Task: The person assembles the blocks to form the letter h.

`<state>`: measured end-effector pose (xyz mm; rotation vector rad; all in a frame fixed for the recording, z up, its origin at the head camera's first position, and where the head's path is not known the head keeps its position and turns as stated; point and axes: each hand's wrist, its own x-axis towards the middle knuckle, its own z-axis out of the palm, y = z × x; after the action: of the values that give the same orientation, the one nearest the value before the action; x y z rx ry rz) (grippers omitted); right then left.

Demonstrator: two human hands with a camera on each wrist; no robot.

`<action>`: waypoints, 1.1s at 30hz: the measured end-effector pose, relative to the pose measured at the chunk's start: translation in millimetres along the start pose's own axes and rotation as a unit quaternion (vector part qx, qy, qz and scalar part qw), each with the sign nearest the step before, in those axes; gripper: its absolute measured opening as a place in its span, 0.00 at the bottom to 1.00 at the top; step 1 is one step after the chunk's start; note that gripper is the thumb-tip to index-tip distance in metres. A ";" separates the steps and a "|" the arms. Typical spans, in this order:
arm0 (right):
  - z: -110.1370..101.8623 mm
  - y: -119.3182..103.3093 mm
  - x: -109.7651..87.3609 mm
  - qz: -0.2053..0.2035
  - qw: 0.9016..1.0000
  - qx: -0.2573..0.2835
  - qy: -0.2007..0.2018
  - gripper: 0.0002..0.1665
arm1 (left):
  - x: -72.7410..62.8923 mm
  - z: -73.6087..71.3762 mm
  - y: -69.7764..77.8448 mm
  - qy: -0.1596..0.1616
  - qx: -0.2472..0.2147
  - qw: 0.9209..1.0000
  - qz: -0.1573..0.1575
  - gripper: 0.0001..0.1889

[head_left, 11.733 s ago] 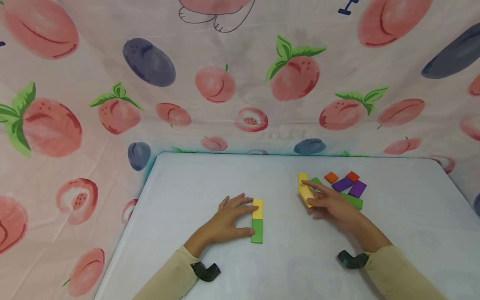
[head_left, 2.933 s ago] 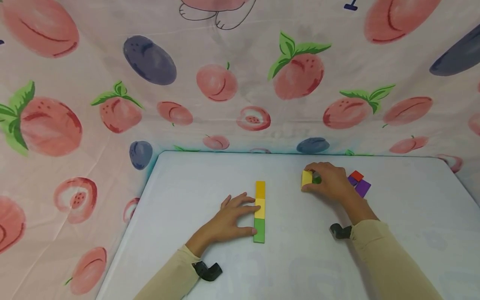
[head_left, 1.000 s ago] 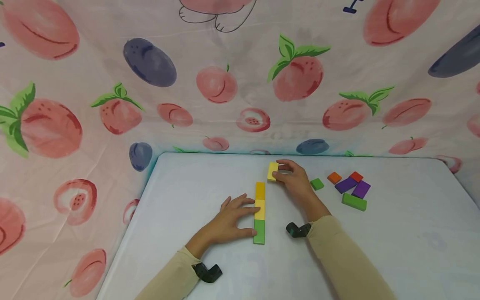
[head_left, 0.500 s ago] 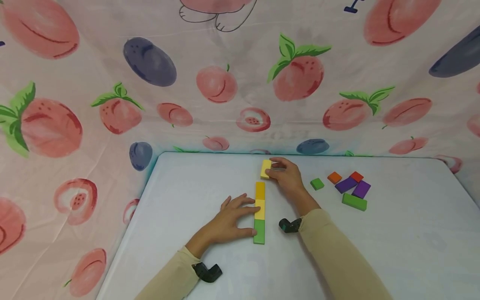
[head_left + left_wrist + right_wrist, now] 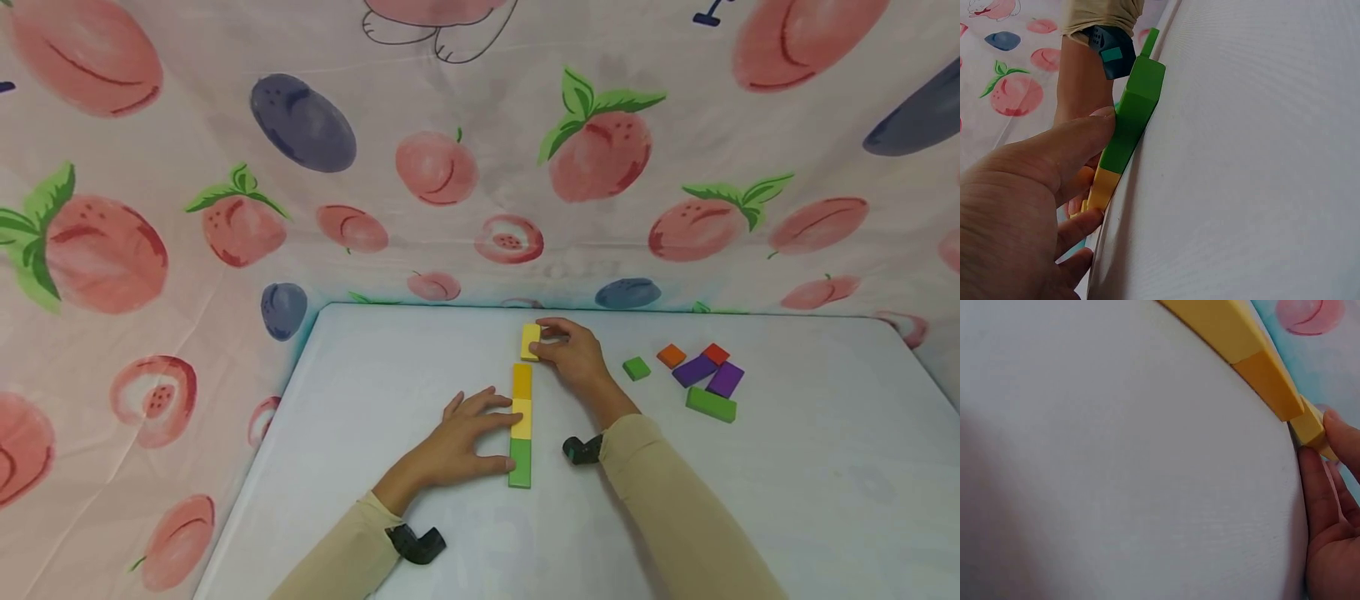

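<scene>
Pale yellow block (image 5: 530, 342), one: near the far edge of the tabletop (image 5: 375, 358), pinched in the grip of the right hand (image 5: 573, 354); whether fully set down is hard to judge. Amber block (image 5: 522, 382), yellow block (image 5: 526, 427), green block (image 5: 521, 463): one row (end to end), running toward the near edge. Left hand (image 5: 453, 446): grip slack, fingers extended, touching the latter two. Loose blocks (image 5: 695, 372), six: toward the far right corner.
</scene>
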<state>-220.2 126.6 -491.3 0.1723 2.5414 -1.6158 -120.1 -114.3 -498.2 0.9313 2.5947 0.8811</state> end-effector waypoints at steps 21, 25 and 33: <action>-3.1 5.0 2.1 -0.007 0.999 0.003 -0.048 0.30 | -0.1 1.2 -1.3 0.003 0.004 1.000 0.007 0.32; -5.2 7.0 5.2 0.009 0.997 0.032 -0.067 0.30 | -0.3 0.5 -0.7 0.007 0.004 1.000 0.009 0.32; -5.2 6.1 6.0 0.012 0.996 0.003 -0.083 0.30 | -0.5 0.0 0.6 0.008 0.000 1.000 0.011 0.32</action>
<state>-225.4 134.1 -495.5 0.0667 2.4009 -1.5589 -119.5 -114.2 -497.8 0.9572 2.6014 0.8980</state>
